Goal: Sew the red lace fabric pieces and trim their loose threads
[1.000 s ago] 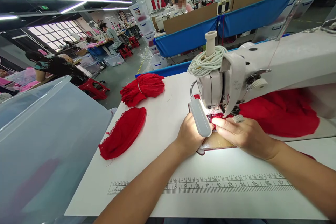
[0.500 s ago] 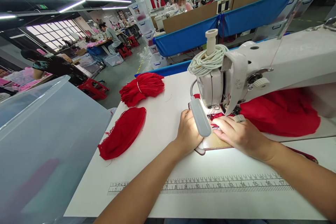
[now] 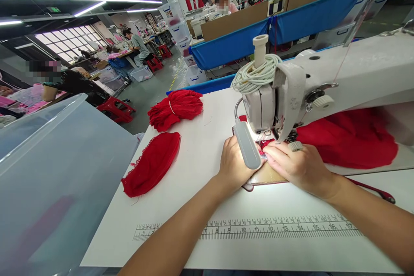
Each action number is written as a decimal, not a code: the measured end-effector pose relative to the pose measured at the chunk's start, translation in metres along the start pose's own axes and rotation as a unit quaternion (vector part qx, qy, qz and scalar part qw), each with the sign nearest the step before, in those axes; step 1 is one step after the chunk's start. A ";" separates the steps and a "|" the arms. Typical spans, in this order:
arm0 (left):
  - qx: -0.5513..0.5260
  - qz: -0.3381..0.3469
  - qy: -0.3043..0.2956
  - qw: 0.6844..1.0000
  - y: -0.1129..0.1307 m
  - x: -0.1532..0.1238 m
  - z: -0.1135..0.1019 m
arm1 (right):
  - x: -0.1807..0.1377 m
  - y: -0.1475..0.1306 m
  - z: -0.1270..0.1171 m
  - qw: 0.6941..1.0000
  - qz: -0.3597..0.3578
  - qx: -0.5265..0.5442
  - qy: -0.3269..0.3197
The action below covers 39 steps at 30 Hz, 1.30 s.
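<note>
Under the head of a white sewing machine (image 3: 261,110), a small stretch of red fabric (image 3: 267,142) shows by the needle area. My right hand (image 3: 299,166) pinches its edge from the right, fingers bent and pressed together. From the left, my left hand (image 3: 234,164) closes on the same fabric, its fingertips partly hidden behind a grey lamp (image 3: 247,144). The two hands nearly meet in front of the presser foot, which is mostly covered. More red fabric (image 3: 352,140) lies bunched beneath the machine arm on the right.
A tied red bundle (image 3: 176,108) and a folded red piece (image 3: 152,164) lie left on the white table (image 3: 200,189). A translucent bin (image 3: 64,172) stands beside the table's left edge. A dark red-handled tool (image 3: 377,189) lies near my right forearm. Other people sit farther off.
My left hand has shifted slightly right, and my right fingers have drawn a little closer to it at the fabric. The bundle and folded piece stay put.
</note>
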<state>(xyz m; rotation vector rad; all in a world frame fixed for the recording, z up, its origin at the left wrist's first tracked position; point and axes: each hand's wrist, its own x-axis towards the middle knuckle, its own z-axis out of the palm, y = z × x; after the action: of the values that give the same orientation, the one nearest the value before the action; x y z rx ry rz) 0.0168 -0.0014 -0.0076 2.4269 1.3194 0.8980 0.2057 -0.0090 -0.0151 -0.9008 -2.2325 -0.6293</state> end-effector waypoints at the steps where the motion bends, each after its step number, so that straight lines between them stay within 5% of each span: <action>1: 0.006 -0.001 0.009 1.000 0.001 0.000 0.002 | 0.000 -0.001 0.000 1.000 -0.001 0.002 0.001; 8: 0.066 0.040 0.040 0.996 -0.001 -0.003 0.003 | 0.003 -0.003 -0.006 1.000 -0.022 0.019 0.002; 15: 0.068 0.151 -0.018 0.986 -0.001 -0.003 -0.003 | -0.005 -0.002 -0.006 0.997 -0.012 0.068 -0.027; 20: 0.099 0.156 -0.059 0.981 0.003 -0.007 -0.011 | -0.005 -0.002 -0.005 0.996 -0.001 0.083 -0.030; 26: 0.149 0.223 -0.029 0.963 0.007 -0.012 -0.014 | 0.002 0.001 -0.014 0.996 -0.037 0.073 -0.027; 39: 0.197 0.171 -0.033 0.965 0.020 -0.023 -0.014 | -0.003 0.002 -0.013 0.995 -0.047 0.071 -0.047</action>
<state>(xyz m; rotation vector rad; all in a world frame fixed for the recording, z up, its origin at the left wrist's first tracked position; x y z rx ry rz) 0.0122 -0.0330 0.0035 3.0323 1.1656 0.6658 0.2137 -0.0166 -0.0077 -0.7728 -2.3822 -0.4706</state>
